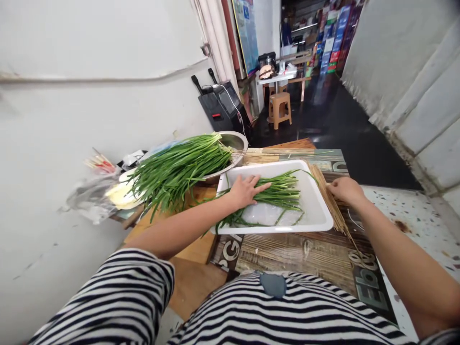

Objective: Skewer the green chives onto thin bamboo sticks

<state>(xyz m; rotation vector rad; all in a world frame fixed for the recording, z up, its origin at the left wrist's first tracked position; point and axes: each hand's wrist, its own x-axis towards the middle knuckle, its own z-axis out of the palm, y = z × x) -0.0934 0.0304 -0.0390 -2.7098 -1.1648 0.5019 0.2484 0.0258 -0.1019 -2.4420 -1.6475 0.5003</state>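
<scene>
My left hand lies over a small heap of garlic chives in a white plastic tray, its fingers spread on the green stems. To the tray's right is a long bundle of thin bamboo skewers. My right hand is at that bundle, with thumb and fingertips pinched at its edge; exactly how many skewers they grip is hidden. A large pile of chives rests across a steel bowl behind the tray on the left, its leaves hanging over the rim.
The tray stands on a patterned wooden table. At the left are a plastic bag and a cream-coloured round item against the wall. Beyond the table are a black speaker-like box, a brown stool and stacked boxes.
</scene>
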